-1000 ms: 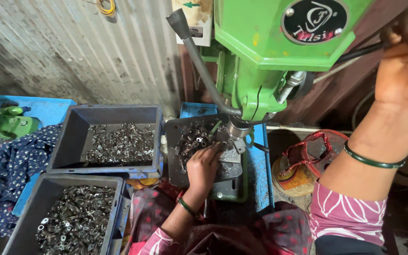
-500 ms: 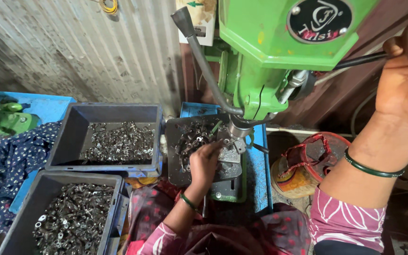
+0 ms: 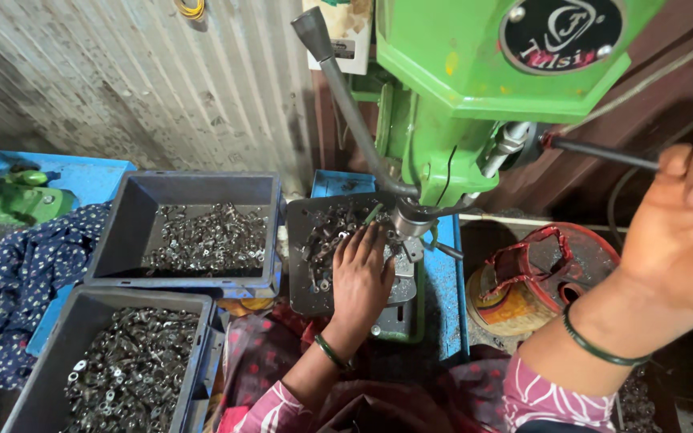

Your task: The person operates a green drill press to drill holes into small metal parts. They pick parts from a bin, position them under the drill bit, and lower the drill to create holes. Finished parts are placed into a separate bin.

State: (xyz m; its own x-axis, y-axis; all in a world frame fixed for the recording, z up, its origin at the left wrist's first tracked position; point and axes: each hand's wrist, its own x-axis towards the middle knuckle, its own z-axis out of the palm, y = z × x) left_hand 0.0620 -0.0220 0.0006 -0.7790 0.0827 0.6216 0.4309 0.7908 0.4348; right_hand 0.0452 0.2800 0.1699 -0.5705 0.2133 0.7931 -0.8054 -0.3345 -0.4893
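Gripping the black lever at 3 o'clock, my right hand holds closed; my left hand lies flat, fingers loose, on small metal parts under the green drill.

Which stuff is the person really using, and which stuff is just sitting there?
In use:
left hand on small metal parts in dark tray
right hand on feed lever of green drill press

Lying about:
two grey bins
red tin
patterned cloth
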